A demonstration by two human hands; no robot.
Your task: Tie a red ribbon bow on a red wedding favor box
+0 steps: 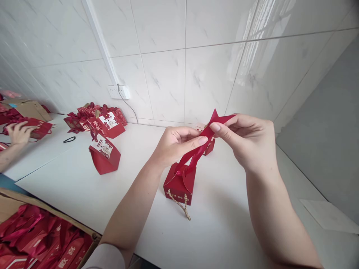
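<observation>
A small red gift box (179,183) with gold lettering and a gold cord handle (185,203) stands on the white table in front of me. Red ribbon (195,157) rises from holes in its folded top. My left hand (179,144) pinches the ribbon between thumb and fingers above the box. Just to the right and slightly higher, my right hand (244,136) grips the ribbon ends, with one pointed tip sticking up. Behind the ribbon, another small red box (209,147) is mostly hidden by my hands.
Left of my arms stands a red box with a white label (105,155); several more boxes (108,121) cluster behind it. A carton (94,236) of red boxes sits at lower left. A co-worker's hand (19,132) touches a red box at far left. A tiled wall (162,82) rises behind.
</observation>
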